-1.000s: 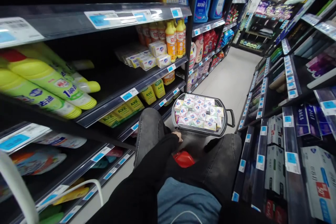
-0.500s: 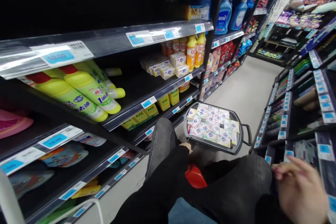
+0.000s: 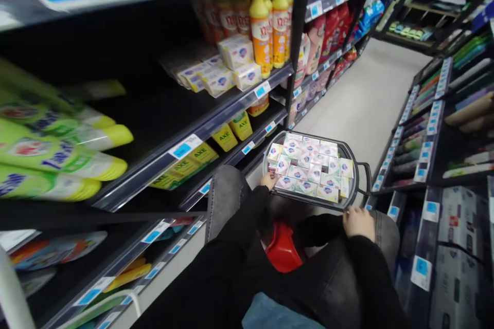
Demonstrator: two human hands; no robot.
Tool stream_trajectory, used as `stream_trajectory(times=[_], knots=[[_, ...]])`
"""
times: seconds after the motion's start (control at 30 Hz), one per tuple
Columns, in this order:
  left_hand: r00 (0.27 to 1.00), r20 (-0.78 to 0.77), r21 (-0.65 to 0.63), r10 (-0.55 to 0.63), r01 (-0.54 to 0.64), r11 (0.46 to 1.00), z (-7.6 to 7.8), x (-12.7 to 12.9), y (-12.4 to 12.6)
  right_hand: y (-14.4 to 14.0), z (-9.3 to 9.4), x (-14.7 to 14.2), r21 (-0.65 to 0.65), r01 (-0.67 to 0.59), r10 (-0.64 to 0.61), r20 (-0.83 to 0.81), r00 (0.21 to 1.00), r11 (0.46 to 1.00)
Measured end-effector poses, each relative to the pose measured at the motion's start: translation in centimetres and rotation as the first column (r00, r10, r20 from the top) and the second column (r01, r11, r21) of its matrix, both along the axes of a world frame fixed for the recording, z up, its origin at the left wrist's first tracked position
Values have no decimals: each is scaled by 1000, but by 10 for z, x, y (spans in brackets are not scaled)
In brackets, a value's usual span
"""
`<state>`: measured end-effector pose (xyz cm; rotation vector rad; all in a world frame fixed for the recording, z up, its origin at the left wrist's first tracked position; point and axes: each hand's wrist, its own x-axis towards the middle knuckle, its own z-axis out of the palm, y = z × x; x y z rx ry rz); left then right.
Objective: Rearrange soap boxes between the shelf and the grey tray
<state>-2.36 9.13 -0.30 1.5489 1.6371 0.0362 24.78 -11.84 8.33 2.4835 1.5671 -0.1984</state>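
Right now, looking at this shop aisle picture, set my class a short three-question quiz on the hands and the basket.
1. True or false: the left hand touches the near corner of the grey plastic basket of small soap boxes.
2. Where does the right hand rest? A) a shelf B) the person's knee C) the basket handle
3. Fill in: the stool between the knees is ____.

Key: 1 true; 2 B; 3 red.

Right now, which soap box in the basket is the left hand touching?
The left hand rests on the box at the near-left corner of the basket; the other boxes lie farther right or farther back, untouched.
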Motion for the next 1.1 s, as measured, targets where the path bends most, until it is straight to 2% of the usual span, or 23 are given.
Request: stream_trajectory(times=[0.03,0.07,0.13,0.2,0.27,0.5,0.73,1.1], knots=[[1000,2,-1,12,-12,1000,-5,3,1,16,-5,3,-36,-11,8,-87,996,999],[1000,1,1,25,-25,1000,-10,5,2,31,-10,5,-68,33,-44,-162,986,997],[999,-4,16,40,-40,999,-17,9,1,54,-23,8,-161,195,-232,-260,937,967],[999,-28,30,23,-22,999,-20,10,-1,67,-34,7,-234,339,-396,-270,878,911],[998,-64,36,9,-7,999,-22,10,-2,73,-42,6,-258,402,-462,-251,850,879],[984,-179,21,-6,10,1000,-16,12,-4,77,-51,8,-283,411,-482,-267,834,867],[973,-230,22,-34,40,999,-8,14,-2,76,-56,13,-280,395,-471,-300,830,875],[988,-156,21,20,-17,1000,-21,10,1,76,-52,8,-288,420,-499,-315,807,861]])
